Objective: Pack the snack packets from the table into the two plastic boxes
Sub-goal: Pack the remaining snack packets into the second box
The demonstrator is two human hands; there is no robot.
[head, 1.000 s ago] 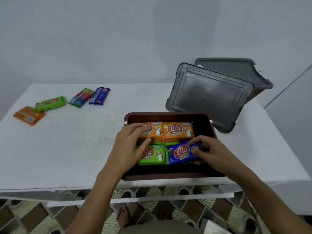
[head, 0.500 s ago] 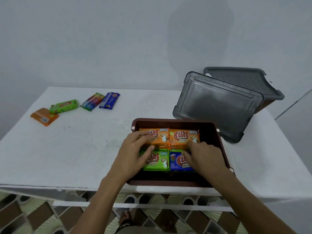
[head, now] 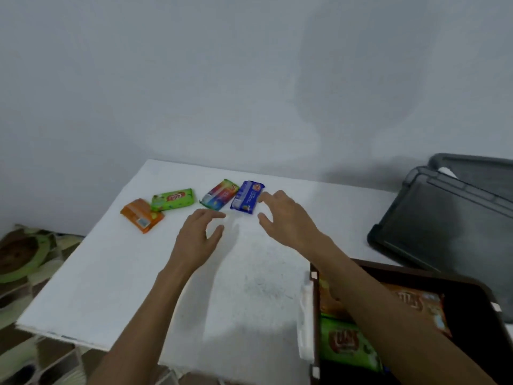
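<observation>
Left hand and right hand, spread and empty, left the box to fetch the last four packets

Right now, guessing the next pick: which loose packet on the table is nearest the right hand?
The blue packet, rightmost of four, just beside the right hand.

Bare forearms — uncovered all along — lead to the left hand and right hand (both slightly blurred).
</observation>
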